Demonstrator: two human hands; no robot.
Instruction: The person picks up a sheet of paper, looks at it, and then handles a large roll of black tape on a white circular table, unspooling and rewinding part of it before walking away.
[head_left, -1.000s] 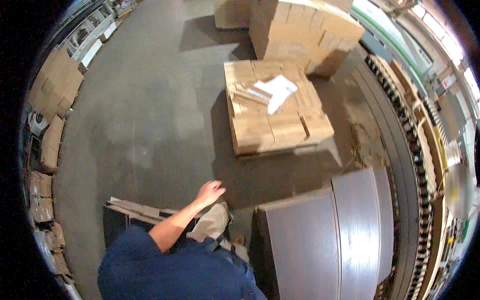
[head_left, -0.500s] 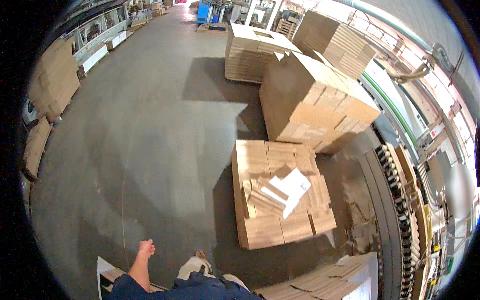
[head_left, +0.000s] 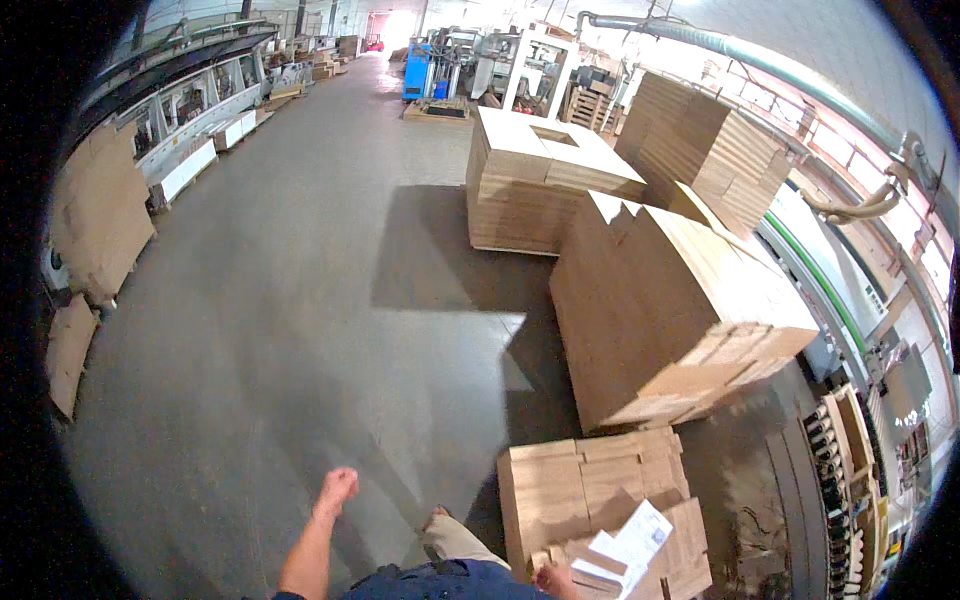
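Had left hand (head_left: 341, 486) curled closed above floor (head_left: 300, 330), with no object visible in it. Had right hand (head_left: 553, 580) beside white papers (head_left: 640, 535) on low board stack (head_left: 545, 490); couldn't tell grip or contact. Likely risked sweeping papers off by brushing past, or clipping stack corner by stepping too close.

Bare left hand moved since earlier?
Yes, forward: the bare left hand is now alongside the low, blocky tan board stack, no longer short of it.
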